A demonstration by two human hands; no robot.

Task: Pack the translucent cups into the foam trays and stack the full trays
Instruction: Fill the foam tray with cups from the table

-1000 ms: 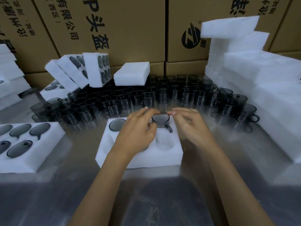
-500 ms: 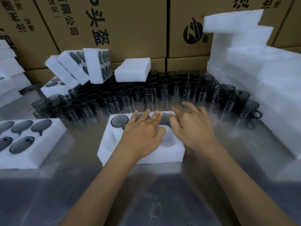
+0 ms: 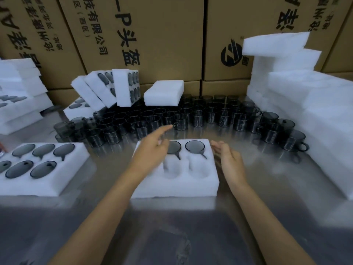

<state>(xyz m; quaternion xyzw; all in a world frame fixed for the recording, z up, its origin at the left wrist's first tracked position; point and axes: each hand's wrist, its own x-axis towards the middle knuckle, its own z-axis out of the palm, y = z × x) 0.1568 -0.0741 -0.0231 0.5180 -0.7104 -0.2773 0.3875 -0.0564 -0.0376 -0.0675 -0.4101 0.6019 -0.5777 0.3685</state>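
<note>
A white foam tray (image 3: 177, 185) lies in front of me on the steel table. Smoky translucent cups sit in its far row; one (image 3: 195, 146) shows fully, another (image 3: 174, 147) is partly behind my left hand, and the far-left pocket is hidden. Two near pockets (image 3: 198, 166) show bare. My left hand (image 3: 152, 148) hovers over the tray's far left, fingers extended toward the loose cups (image 3: 181, 119), holding nothing. My right hand (image 3: 227, 159) is beside the tray's right edge, fingers straight, empty.
Several loose cups stand in rows behind the tray. A full tray (image 3: 34, 169) lies at the left. More filled trays (image 3: 107, 88) lean at the back left, a foam block (image 3: 164, 92) rests on cups, blank foam (image 3: 315, 115) is stacked at the right. Cardboard boxes (image 3: 152, 35) form the back wall.
Both hands have lifted off the cups they pressed into the far row. My left hand now stretches toward the loose cups; my right hand has drawn off to the tray's right side.
</note>
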